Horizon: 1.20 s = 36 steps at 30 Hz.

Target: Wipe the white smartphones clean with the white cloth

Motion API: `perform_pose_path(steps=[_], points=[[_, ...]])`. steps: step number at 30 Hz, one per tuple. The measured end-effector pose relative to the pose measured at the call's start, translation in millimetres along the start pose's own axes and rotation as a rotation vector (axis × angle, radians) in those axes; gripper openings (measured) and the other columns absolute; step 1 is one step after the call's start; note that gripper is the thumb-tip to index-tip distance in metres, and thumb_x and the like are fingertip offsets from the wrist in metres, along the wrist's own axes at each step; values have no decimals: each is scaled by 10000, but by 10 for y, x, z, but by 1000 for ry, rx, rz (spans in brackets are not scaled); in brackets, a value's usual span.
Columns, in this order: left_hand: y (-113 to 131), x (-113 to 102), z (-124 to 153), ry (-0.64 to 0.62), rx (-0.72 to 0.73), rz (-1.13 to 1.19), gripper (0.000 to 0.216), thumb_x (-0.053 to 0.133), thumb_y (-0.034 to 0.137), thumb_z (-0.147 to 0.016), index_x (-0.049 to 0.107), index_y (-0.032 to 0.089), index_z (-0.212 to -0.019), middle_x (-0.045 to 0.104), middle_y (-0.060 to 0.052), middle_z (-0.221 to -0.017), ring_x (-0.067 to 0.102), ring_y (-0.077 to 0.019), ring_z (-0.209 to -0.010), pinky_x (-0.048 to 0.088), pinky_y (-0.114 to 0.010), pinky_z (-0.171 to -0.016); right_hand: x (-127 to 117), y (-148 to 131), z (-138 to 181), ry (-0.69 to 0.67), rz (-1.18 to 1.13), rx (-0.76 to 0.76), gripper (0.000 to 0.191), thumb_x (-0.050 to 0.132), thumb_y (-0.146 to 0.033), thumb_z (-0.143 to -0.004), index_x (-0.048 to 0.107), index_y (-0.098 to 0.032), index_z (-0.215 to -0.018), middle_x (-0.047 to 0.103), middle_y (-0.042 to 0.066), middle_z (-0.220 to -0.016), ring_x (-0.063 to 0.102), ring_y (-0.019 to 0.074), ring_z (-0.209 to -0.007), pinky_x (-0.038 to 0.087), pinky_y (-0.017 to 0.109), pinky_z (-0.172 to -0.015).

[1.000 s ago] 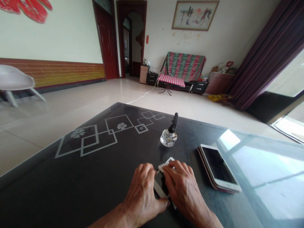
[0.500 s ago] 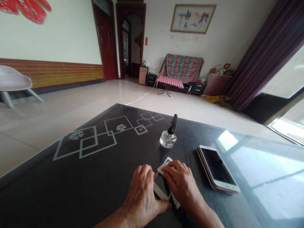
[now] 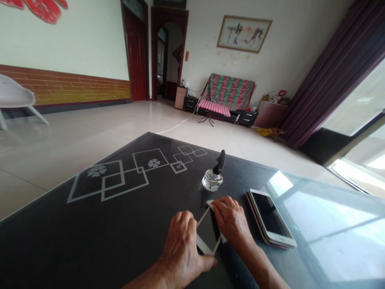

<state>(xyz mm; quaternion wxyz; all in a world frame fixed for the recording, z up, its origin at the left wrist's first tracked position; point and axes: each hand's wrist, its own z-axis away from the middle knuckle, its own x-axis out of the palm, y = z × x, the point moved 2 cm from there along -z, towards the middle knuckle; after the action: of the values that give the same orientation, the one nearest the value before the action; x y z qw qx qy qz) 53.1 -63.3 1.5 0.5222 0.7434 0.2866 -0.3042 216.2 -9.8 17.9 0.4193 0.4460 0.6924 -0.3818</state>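
A white-edged phone (image 3: 207, 230) with a dark screen lies on the black table in front of me. My left hand (image 3: 180, 247) grips its left side, fingers at the far left edge and thumb by the near end. A white cloth (image 3: 210, 203) with zigzag edges is bunched under my right hand (image 3: 232, 220), whose closed fingers press it along the phone's right side. Most of the cloth is hidden by that hand. Just beyond the hands stands a small clear spray bottle (image 3: 212, 180) with a black trigger head, upright, touched by neither hand.
Right of my right hand, another white phone (image 3: 269, 212) lies face up on a flat reddish-edged item. The black table (image 3: 90, 241) carries a pale square-and-flower pattern. A white chair (image 3: 16, 94) stands at far left, and a striped folding table (image 3: 214, 107) near the back wall.
My right hand and the cloth have slid away and slightly right over the phone, so more of its screen shows. My left hand keeps its grip. The view has shifted slightly.
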Motion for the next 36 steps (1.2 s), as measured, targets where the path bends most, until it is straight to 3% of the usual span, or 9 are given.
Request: perform_pose_path(steps=[11, 26, 31, 36], points=[[-19, 37, 5, 30, 4, 27, 478, 813, 326, -439, 538, 176, -799, 505, -30, -876, 471, -244, -856, 410, -388, -777, -104, -276, 439, -85, -136, -95, 214, 468, -245, -907, 663, -304, -974, 604, 35, -951, 553, 178, -825, 412, 325, -748], [11, -24, -26, -13, 7, -20, 519, 834, 359, -414, 540, 164, -795, 503, -39, -900, 465, -249, -873, 423, -399, -811, 67, -85, -63, 17, 0, 30, 239, 442, -308, -931, 679, -281, -952, 599, 34, -920, 534, 178, -809, 365, 304, -719], [17, -38, -30, -24, 13, -35, 527, 828, 390, -420, 536, 177, -803, 503, -34, -900, 469, -253, -875, 423, -398, -814, 40, -82, 28, 27, -9, 41, 233, 447, -296, -929, 672, -286, -984, 600, 33, -955, 531, 176, -816, 365, 311, -735], [12, -35, -19, -13, 20, -24, 484, 803, 372, -446, 532, 183, -800, 502, -31, -889, 476, -253, -878, 423, -392, -807, -104, -152, 347, -13, -64, -24, 225, 465, -264, -916, 664, -280, -1019, 601, 42, -971, 535, 184, -840, 383, 325, -748]])
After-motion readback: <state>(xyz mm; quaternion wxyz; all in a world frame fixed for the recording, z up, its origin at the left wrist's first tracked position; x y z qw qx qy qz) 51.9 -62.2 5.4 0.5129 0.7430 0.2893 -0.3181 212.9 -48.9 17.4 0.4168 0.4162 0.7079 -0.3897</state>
